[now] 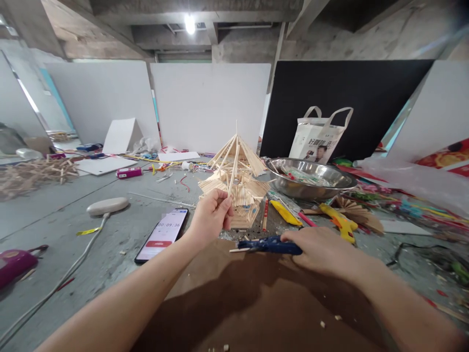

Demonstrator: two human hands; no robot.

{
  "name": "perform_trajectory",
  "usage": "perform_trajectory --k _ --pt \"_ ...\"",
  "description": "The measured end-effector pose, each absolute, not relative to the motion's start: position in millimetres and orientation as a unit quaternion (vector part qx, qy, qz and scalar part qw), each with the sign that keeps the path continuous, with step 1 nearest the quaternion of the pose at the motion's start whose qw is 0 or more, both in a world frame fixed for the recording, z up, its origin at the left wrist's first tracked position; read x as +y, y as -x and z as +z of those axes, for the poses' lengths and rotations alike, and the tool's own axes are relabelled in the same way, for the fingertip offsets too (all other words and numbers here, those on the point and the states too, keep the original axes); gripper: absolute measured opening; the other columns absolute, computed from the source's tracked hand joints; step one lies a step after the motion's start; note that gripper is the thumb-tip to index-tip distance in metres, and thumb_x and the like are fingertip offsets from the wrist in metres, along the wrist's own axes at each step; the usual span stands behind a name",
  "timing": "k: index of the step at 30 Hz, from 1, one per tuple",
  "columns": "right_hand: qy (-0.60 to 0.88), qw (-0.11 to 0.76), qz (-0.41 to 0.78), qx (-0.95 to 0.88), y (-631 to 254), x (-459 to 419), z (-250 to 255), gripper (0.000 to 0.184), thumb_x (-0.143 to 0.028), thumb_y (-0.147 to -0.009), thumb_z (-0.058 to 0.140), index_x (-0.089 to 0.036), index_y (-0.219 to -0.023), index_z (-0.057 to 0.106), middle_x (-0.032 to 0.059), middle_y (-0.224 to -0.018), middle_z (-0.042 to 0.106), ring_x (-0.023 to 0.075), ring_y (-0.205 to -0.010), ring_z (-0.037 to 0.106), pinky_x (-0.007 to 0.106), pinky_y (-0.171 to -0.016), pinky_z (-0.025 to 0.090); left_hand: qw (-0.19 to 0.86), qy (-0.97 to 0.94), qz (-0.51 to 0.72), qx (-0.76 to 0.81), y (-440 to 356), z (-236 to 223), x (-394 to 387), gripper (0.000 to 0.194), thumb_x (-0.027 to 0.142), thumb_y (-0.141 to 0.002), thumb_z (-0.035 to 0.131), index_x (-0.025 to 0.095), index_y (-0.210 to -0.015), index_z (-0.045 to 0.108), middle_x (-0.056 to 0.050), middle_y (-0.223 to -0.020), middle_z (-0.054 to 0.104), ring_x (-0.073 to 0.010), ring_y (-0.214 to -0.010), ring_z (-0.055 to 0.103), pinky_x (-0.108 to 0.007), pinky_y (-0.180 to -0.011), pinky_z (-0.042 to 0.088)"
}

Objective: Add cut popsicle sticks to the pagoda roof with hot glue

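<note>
My left hand (pixel 214 215) is closed in a pinch on a thin wooden stick (pixel 233 176), which points upward. Right behind it stands a pagoda-like model (pixel 240 193) of pale wooden sticks, with a pointed roof frame of slanted sticks; my hand hides part of its lower left. My right hand (pixel 315 252) grips the right end of a blue-handled cutting tool (pixel 271 245), held low over the brown board (pixel 256 303). A short stick piece (pixel 239 250) lies at the tool's left end. The tool's jaws do not show clearly.
A phone (pixel 163 234) running a timer lies left of my left hand. Beyond my right hand are a yellow glue gun (pixel 340 222), a steel bowl (pixel 311 188) and a paper bag (pixel 318 137). A white cable (pixel 88 252) and loose sticks (pixel 36 176) lie at left.
</note>
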State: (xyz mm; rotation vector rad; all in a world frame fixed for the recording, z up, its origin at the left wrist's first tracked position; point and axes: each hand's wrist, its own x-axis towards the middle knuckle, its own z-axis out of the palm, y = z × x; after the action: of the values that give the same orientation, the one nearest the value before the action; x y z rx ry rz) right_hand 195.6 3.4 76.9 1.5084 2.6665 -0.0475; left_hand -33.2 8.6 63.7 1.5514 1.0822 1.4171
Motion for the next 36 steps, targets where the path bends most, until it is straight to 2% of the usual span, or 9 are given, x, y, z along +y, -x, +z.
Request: perform_trajectory --k 3,7,11,14,18,23,27,32,36 --pt "-0.500 -0.006 -0.102 0.860 -217 13 93 0.020 -0.021 -0.067 0.046 -0.025 -0.075 0.064 -0.0007 -0.064 0.062 0.0155 -0.058 0.055 0.024 -0.050 0.031 0.394 -0.606 0.551 0.417 29 63 7 0.016 0.030 -0.079 0.043 0.016 -0.071 0.040 0.006 -0.055 0.049 -0.0029 -0.033 0.045 -0.015 -0.034 0.033" --pt "-0.526 -0.110 -0.222 0.813 -238 24 101 0.017 -0.032 -0.069 0.052 -0.020 -0.074 0.063 -0.0022 -0.056 0.057 0.0125 -0.050 0.050 0.023 -0.047 0.033 0.426 -0.604 0.535 0.409 24 62 4 0.017 0.031 -0.079 0.043 0.016 -0.071 0.040 0.006 -0.055 0.049 -0.0033 -0.034 0.046 -0.016 -0.035 0.035" --pt "-0.471 -0.263 -0.407 0.737 -230 27 87 0.024 -0.031 -0.064 0.062 -0.022 -0.085 0.065 0.0001 -0.075 0.064 0.0175 -0.071 0.058 0.028 -0.063 0.045 0.459 -0.602 0.531 0.380 19 54 1 0.017 0.030 -0.078 0.044 0.016 -0.071 0.039 0.006 -0.057 0.050 -0.0050 -0.038 0.051 -0.019 -0.041 0.041" --pt "-0.380 -0.364 -0.554 0.645 -213 23 74 0.030 -0.026 -0.064 0.062 -0.026 -0.093 0.063 0.0020 -0.093 0.064 0.0226 -0.090 0.057 0.038 -0.077 0.045 0.474 -0.603 0.530 0.362 15 45 -3 0.015 0.029 -0.079 0.044 0.015 -0.073 0.041 0.005 -0.058 0.051 -0.0062 -0.043 0.054 -0.021 -0.046 0.045" --pt "-0.325 -0.414 -0.646 0.553 -194 18 63 0.030 -0.022 -0.066 0.059 -0.030 -0.095 0.061 0.0014 -0.096 0.063 0.0227 -0.094 0.056 0.040 -0.081 0.044 0.496 -0.602 0.514 0.355 8 37 -9 0.016 0.030 -0.079 0.042 0.015 -0.074 0.042 0.005 -0.057 0.050 -0.0064 -0.041 0.053 -0.020 -0.042 0.043" --pt "-0.329 -0.398 -0.645 0.563 -183 15 52 0.037 -0.024 -0.074 0.040 -0.029 -0.108 0.053 0.0038 -0.106 0.059 0.0216 -0.098 0.054 0.038 -0.077 0.045 0.480 -0.572 0.542 0.385 2 34 -14 0.015 0.029 -0.080 0.042 0.015 -0.074 0.040 0.006 -0.058 0.050 -0.0057 -0.041 0.054 -0.018 -0.043 0.042" --pt "-0.375 -0.335 -0.568 0.651 -175 7 45 0.047 -0.020 -0.067 0.028 -0.024 -0.106 0.054 0.0082 -0.100 0.060 0.0221 -0.094 0.055 0.037 -0.070 0.044 0.503 -0.573 0.529 0.372 -2 30 -18 0.018 0.033 -0.079 0.043 0.015 -0.075 0.041 0.006 -0.057 0.049 -0.0055 -0.039 0.052 -0.019 -0.041 0.041" --pt "-0.405 -0.324 -0.501 0.693 -168 -2 43 0.047 -0.021 -0.063 0.028 -0.019 -0.102 0.055 0.0097 -0.082 0.063 0.0236 -0.084 0.057 0.037 -0.067 0.042 0.544 -0.572 0.500 0.356 -4 30 -19 0.017 0.032 -0.078 0.044 0.016 -0.074 0.040 0.006 -0.055 0.048 -0.0056 -0.038 0.049 -0.021 -0.040 0.042" --pt "-0.413 -0.365 -0.452 0.701 -171 4 48 0.043 -0.023 -0.063 0.039 -0.019 -0.104 0.051 0.0062 -0.089 0.060 0.0216 -0.084 0.056 0.033 -0.072 0.043 0.540 -0.589 0.479 0.364 -2 34 -16 0.015 0.028 -0.078 0.044 0.015 -0.071 0.040 0.005 -0.056 0.050 -0.0056 -0.041 0.051 -0.021 -0.044 0.042"
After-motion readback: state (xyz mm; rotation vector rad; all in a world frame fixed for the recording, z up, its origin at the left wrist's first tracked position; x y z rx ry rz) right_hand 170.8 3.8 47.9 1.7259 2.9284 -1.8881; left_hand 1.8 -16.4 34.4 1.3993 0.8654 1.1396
